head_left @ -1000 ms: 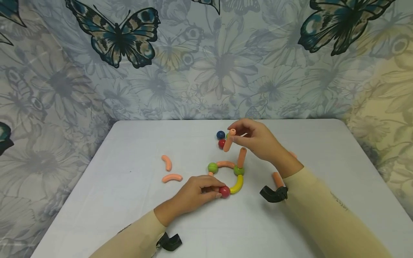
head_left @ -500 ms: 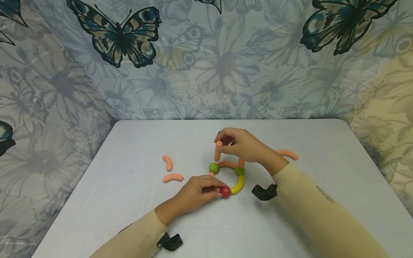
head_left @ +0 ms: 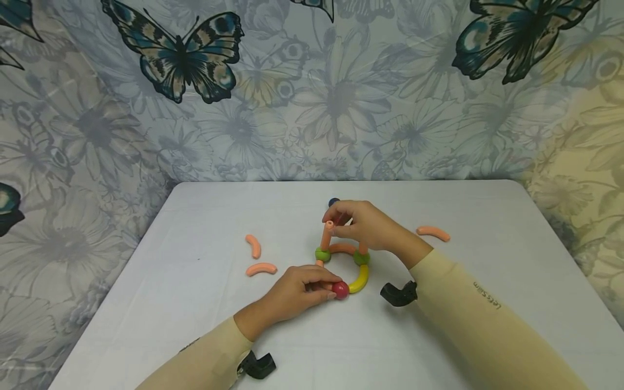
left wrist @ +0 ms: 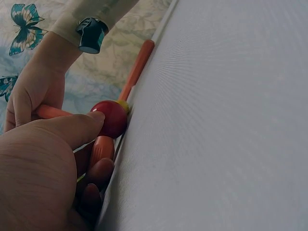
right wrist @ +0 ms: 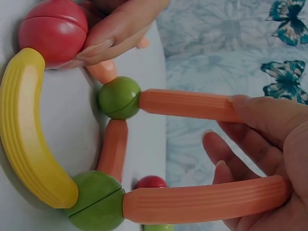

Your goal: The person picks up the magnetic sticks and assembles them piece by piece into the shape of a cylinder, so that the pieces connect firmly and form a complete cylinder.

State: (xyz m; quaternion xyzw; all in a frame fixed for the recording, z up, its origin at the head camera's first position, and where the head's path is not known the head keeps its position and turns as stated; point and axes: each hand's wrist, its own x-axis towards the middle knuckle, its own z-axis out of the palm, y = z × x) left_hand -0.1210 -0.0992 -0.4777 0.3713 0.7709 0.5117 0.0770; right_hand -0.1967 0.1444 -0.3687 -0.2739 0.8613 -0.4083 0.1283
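Note:
My left hand (head_left: pixel 292 292) pinches a red ball (head_left: pixel 340 290) at the near side of a ring of toy pieces on the table. The ring joins that ball, a yellow curved piece (head_left: pixel 359 280), two green balls (right wrist: pixel 119 97) and orange curved pieces (right wrist: pixel 113 149). My right hand (head_left: pixel 365 223) pinches the top of an orange stick (right wrist: pixel 192 103); its lower end meets the left green ball. A second orange stick (right wrist: pixel 202 202) stands on the right green ball (right wrist: pixel 96 201), its top close to my right palm. My left fingers partly hide the ring's left side.
Two loose orange curved pieces (head_left: pixel 253 246) lie left of the ring, and another orange curved piece (head_left: pixel 433 233) lies to the right. Behind my right hand are a blue ball (head_left: pixel 333 201), a loose red ball (right wrist: pixel 150 182) and a green piece (right wrist: pixel 158 227). Patterned cloth hangs behind the white table (head_left: pixel 170 303).
My right hand has come left and nearer, carrying the orange stick from the loose balls down onto the left green ball. My left hand has stayed on the red ball.

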